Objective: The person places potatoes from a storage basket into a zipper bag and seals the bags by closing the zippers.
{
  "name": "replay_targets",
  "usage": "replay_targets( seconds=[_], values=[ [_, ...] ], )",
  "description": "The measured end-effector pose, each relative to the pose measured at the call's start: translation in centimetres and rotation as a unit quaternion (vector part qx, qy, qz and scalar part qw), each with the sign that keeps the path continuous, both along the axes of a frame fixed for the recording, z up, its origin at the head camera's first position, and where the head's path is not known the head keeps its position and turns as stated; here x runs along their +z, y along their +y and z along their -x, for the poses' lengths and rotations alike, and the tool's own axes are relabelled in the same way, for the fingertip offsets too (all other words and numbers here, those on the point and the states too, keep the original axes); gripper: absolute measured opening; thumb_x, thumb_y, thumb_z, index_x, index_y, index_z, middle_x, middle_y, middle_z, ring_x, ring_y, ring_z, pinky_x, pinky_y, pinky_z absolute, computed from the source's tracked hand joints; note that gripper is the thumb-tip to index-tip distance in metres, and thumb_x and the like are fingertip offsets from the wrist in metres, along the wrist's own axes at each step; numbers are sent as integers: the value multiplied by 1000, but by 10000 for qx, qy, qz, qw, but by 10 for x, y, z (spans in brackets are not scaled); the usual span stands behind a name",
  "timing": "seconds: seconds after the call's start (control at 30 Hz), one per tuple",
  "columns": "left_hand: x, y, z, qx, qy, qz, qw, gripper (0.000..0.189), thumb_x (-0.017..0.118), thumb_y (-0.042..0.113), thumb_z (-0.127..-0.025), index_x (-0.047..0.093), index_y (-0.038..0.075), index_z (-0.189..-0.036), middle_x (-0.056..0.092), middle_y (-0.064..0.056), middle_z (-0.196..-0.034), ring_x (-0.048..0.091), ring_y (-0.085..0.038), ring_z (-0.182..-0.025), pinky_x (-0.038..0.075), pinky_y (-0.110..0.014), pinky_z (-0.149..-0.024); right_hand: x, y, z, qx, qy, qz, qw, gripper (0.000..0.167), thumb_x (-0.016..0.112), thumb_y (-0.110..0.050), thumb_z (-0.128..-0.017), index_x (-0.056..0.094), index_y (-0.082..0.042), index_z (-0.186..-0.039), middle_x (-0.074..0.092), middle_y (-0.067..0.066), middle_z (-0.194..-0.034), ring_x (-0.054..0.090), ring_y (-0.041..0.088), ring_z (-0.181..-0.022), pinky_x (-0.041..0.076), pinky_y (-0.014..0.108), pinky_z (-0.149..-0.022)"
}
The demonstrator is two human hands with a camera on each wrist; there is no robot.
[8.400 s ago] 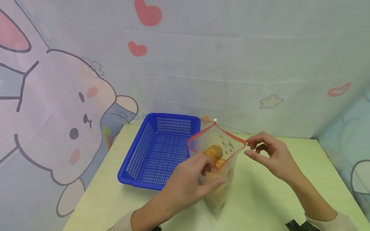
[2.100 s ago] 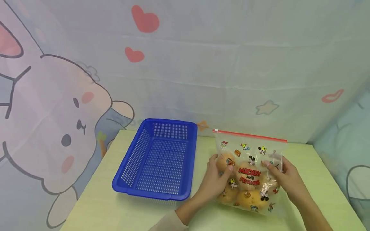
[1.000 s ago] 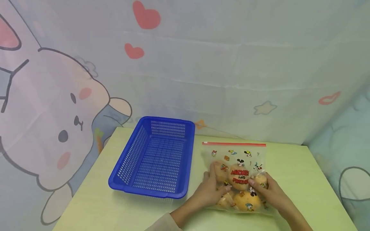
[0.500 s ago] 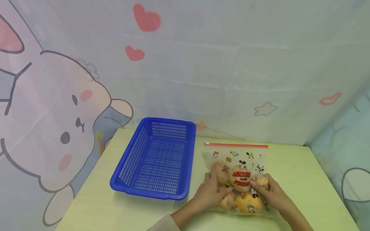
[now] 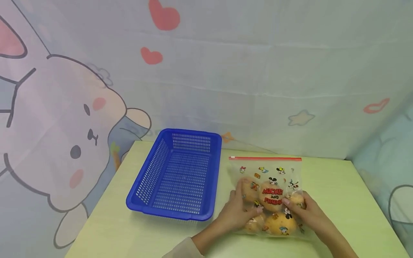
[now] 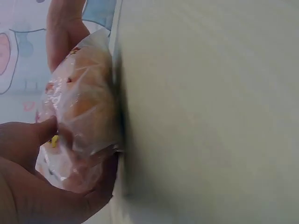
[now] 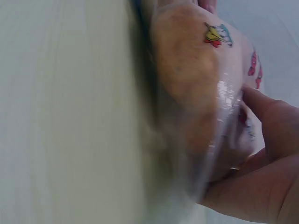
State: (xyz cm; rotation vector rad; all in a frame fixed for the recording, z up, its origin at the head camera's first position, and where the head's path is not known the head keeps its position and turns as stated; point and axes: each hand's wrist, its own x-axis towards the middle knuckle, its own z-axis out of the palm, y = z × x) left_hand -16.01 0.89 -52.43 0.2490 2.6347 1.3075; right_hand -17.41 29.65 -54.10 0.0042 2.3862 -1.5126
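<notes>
A clear zip bag (image 5: 264, 166) with a red slider strip along its top and cartoon prints lies on the table, front side up. Several yellow-brown potatoes (image 5: 280, 224) fill its lower part. My left hand (image 5: 233, 211) grips the bag's left side, thumb on the front. On the right side my right hand (image 5: 311, 213) holds it the same way, its thumb on the front plastic. The left wrist view shows the crinkled side of the bag (image 6: 88, 107) between thumb and fingers. In the right wrist view, the right thumb (image 7: 264, 105) presses the plastic beside a potato (image 7: 187, 60).
A blue plastic basket (image 5: 211, 179) with slotted walls stands left of the bag and holds nothing. Pale yellow-green table (image 5: 338, 200) surrounds both. Behind it hangs a printed cloth (image 5: 245, 71) with a rabbit and hearts.
Earlier the bag stood with its mouth spread and the hands at its rim. Its mouth then came together, and it was lowered from a raised tilt onto the table. The last second shows almost no movement.
</notes>
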Motion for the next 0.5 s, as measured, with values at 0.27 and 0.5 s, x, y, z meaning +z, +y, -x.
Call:
replay_targets(
  seconds=[0.27, 0.5],
  values=[
    [48, -10, -23, -856, -66, 481, 9951, 117, 82, 45, -92, 2, 15, -171, 21, -29, -170, 52, -48, -137, 54, -55, -103, 46, 16, -5, 620, 975, -1748, 9778, 90, 63, -50, -105, 21, 4, -163, 47, 39, -149, 52, 58, -132, 55, 65, -92],
    [124, -31, -4, -1894, 1078, 1705, 9610, 82, 73, 53, -98, 39, 18, -164, 38, -5, -167, 42, -25, -150, 42, -47, -118, 111, 1, 1, 1256, 2467, -2368, 9313, 93, 75, -50, -98, 29, -8, -167, 42, 29, -158, 43, 55, -140, 41, 77, -102]
  ],
)
